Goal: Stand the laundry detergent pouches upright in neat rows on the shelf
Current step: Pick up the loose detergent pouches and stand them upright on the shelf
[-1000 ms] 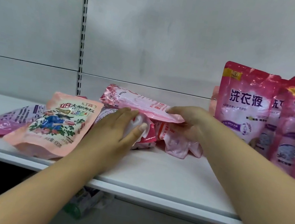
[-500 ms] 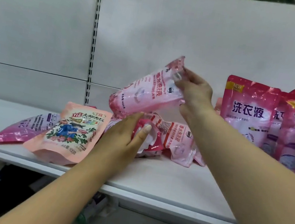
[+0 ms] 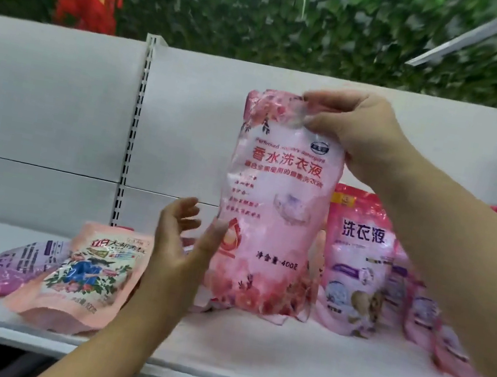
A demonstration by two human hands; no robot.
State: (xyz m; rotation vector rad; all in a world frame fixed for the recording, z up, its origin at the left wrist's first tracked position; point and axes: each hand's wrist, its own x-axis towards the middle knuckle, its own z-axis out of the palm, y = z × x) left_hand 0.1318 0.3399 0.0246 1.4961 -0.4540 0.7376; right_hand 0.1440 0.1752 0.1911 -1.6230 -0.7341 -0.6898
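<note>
Now the right hand (image 3: 358, 134), pinching the top of the pale pink pouch (image 3: 272, 212), has swung it from slanted to upright at frame centre, over the shelf (image 3: 278, 354), while the left hand (image 3: 183, 253), fingers relaxed, steadies its lower edge, so setting it beside the standing row (image 3: 356, 262) seems next.
</note>
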